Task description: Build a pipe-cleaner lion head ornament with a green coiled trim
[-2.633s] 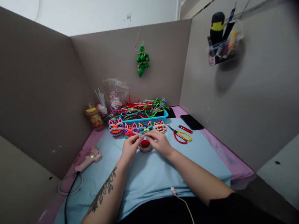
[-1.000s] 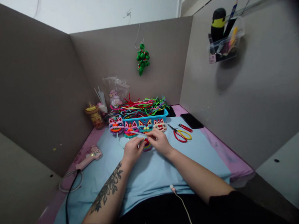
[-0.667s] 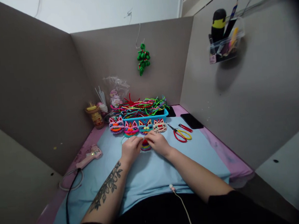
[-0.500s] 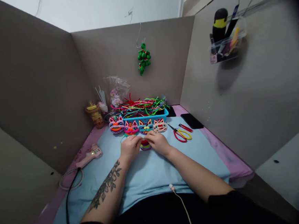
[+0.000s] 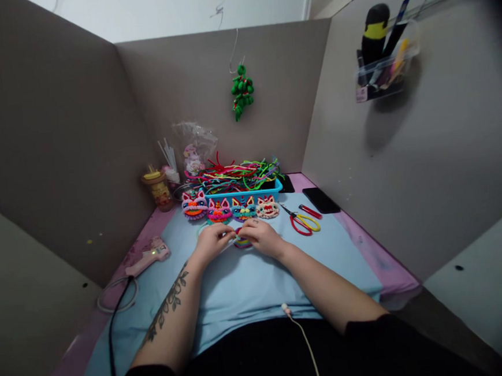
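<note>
My left hand and my right hand are close together at the middle of the blue cloth. Between them is a small striped pipe-cleaner piece in red, yellow and blue, partly covered by my right fingers, which are closed on it. My left thumb and fingertips pinch a thin pale pipe cleaner at the piece's left side. Just behind the hands stand finished lion-head figures: a lilac one, a pink one, a teal one and a cream one.
A blue basket of coloured pipe cleaners stands behind the figures. Scissors, a red cutter and a phone lie right. At left are a glue gun with its cord and a cup. Panels enclose three sides.
My left hand has moved slightly left, away from my right hand, with its fingers still pinched. The right hand stays at the striped piece. The whole view has shifted a little.
</note>
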Demonstrator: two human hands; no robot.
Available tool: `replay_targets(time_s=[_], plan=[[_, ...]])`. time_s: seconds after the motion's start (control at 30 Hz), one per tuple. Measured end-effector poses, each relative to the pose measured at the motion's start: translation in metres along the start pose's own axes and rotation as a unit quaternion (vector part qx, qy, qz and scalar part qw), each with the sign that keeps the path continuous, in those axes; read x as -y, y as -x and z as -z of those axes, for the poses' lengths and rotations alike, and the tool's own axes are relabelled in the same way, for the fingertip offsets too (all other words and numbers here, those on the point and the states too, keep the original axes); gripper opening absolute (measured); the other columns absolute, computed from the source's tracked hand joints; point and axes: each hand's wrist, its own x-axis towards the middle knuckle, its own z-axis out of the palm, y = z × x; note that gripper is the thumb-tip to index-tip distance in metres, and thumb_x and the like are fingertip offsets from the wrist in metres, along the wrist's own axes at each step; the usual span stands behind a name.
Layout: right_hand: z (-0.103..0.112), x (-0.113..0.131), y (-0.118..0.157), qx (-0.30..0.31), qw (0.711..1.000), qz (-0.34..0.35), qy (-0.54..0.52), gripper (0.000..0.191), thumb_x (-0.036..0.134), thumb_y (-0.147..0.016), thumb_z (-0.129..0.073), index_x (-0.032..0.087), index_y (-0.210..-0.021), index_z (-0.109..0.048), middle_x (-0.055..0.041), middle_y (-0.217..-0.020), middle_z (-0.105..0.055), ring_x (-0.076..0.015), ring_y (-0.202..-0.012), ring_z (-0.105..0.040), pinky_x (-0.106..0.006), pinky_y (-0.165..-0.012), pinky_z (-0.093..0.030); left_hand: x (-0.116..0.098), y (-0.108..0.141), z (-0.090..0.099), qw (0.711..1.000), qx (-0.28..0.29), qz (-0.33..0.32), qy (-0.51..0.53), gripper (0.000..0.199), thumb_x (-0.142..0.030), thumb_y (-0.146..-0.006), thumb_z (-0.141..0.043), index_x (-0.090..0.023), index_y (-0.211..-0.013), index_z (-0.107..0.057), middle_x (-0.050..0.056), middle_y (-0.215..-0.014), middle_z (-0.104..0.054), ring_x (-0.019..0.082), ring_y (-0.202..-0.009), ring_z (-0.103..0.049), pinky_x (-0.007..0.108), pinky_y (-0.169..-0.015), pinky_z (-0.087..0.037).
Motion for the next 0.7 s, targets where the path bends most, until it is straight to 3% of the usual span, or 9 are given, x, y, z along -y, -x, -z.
replay_targets(time_s=[0.33, 0.7], plan=[[0.005, 0.01, -0.005, -0.057, 0.983, -0.049, -0.167, 0.014, 0.017, -0.086, -0.049, 0.02, -0.086, -0.063, -0.0036, -0.082, -0.057, -0.0147, -0.078, -0.056, -0.028, -0.073, -0.046, -0.012, 0.0, 0.008, 0.986, 0.01, 0.018, 0.167, 0.028, -0.042, -0.078, -0.061, -0.016, -0.078, -0.072, 0.006, -0.076, -0.07, 0.017, -0.07, -0.062, 0.025, -0.067, -0.045], [-0.004, 0.005, -0.004, -0.116, 0.978, -0.13, -0.117, 0.013, 0.016, -0.083, -0.049, 0.019, -0.086, -0.061, -0.0031, -0.082, -0.058, -0.0158, -0.078, -0.054, -0.028, -0.073, -0.044, -0.009, 0.002, -0.008, 0.995, -0.047, -0.044, 0.079, 0.02, -0.032, -0.083, -0.058, -0.017, -0.087, -0.071, 0.007, -0.084, -0.072, 0.016, -0.077, -0.064, 0.026, -0.072, -0.048]])
